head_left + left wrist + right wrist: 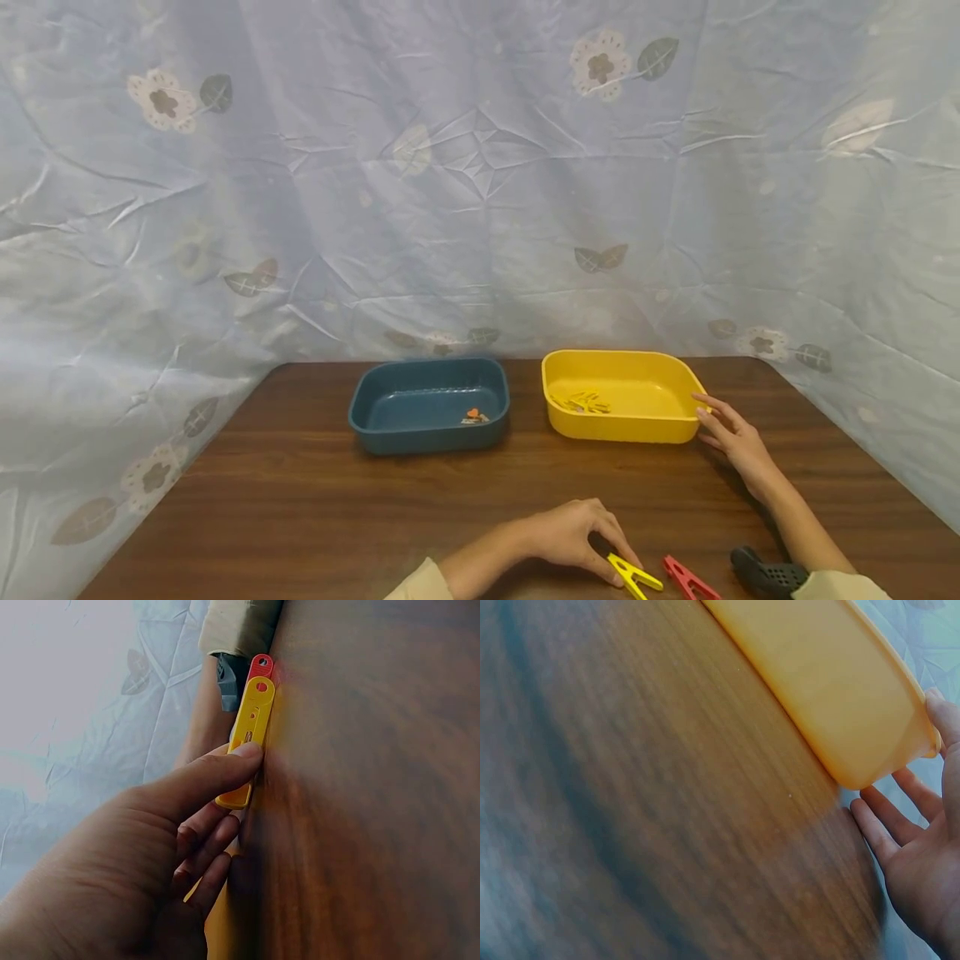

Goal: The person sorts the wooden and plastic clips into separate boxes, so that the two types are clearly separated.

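My left hand (pixel 573 537) pinches a yellow clothespin (pixel 632 575) between thumb and fingers, low over the tabletop. In the left wrist view the thumb lies along the flat side of the clothespin (pixel 252 712). Just to its right is a red clothespin (pixel 688 577), partly cut off by the frame's lower edge. Up at the right end of a yellow bin (pixel 622 428), my right hand (pixel 738 446) touches the rim with loosely extended fingers. In the right wrist view the thumb meets the bin's (pixel 840 690) edge; some contact is hidden.
Small yellow pieces (pixel 583 402) lie in the yellow bin's left part. A dark blue bin (pixel 431 439) stands left of it, holding a few small pieces, one an orange heart (pixel 472 413). A black perforated object (pixel 767 575) sits by the right forearm. Patterned cloth (pixel 480 208) hangs behind the wooden table (pixel 300 500).
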Available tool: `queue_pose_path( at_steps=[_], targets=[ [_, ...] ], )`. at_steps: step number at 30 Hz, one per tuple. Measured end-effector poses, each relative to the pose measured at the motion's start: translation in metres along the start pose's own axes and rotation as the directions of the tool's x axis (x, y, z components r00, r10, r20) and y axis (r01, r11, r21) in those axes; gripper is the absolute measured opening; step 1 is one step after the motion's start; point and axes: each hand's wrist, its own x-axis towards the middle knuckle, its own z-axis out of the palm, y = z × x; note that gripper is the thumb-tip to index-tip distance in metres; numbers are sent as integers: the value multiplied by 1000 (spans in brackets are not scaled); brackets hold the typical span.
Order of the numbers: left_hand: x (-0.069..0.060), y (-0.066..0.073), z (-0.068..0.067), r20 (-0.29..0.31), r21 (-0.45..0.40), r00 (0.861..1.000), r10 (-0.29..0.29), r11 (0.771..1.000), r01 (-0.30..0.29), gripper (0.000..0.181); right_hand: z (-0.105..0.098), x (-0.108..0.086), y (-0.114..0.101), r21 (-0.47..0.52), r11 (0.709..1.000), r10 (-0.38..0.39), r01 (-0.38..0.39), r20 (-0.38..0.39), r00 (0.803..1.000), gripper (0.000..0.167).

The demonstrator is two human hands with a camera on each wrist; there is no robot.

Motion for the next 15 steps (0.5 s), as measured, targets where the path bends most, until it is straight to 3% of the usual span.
queue_pose_path(
  at_steps=[15],
  targets=[
    [0,0,0,17,5,1000,-12,1000,12,29,1,0,1,3,1000,-31,31,8,999,52]
  ],
)
